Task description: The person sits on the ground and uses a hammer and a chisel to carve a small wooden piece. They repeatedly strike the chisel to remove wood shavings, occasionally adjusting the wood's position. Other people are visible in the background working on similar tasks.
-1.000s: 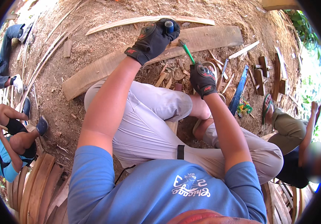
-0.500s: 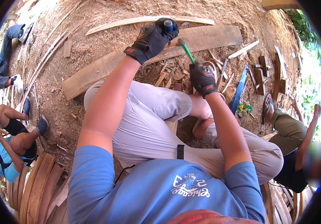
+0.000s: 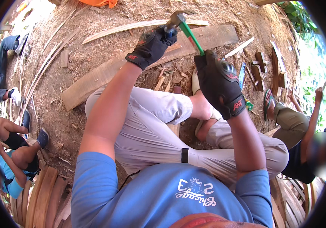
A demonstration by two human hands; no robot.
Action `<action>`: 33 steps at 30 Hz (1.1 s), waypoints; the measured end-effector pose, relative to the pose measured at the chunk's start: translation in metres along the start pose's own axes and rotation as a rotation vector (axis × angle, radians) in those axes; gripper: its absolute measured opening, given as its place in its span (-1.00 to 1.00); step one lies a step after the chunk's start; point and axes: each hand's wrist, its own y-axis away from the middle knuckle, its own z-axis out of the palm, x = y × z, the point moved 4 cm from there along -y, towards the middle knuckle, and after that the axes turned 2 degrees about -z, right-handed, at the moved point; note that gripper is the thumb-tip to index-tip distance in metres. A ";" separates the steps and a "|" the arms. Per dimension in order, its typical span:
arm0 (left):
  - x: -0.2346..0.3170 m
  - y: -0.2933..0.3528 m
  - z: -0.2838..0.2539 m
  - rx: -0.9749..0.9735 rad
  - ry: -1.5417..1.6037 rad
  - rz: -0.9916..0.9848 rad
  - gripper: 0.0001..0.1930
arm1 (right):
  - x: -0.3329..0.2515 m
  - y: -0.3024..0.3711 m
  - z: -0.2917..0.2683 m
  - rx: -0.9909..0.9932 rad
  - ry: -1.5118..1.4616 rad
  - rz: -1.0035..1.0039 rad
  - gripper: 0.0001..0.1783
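My right hand (image 3: pixel 220 81), in a black glove, grips the green handle of a hammer (image 3: pixel 188 33). Its steel head is up over my left hand. My left hand (image 3: pixel 151 47), also gloved in black, is closed around a small blue-ended tool (image 3: pixel 168 32) held upright just under the hammer head. What kind of tool it is stays hidden by the fingers. Both hands are above a long wooden plank (image 3: pixel 106 72) lying on the dirt in front of my bent knees. I sit on the ground in grey trousers.
A thin curved wood strip (image 3: pixel 132 27) lies beyond the plank. Short wood offcuts (image 3: pixel 263 66) are scattered at the right. Curved wooden staves (image 3: pixel 41 193) are stacked at the lower left. People sit at the left (image 3: pixel 15 152) and right (image 3: pixel 299 133).
The hammer head has lifted a little higher above my left hand, and more of the green handle shows. My left hand has barely moved.
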 end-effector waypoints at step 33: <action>-0.011 0.001 -0.003 0.020 0.260 -0.051 -0.75 | 0.065 0.002 0.132 -0.241 0.044 0.015 -0.78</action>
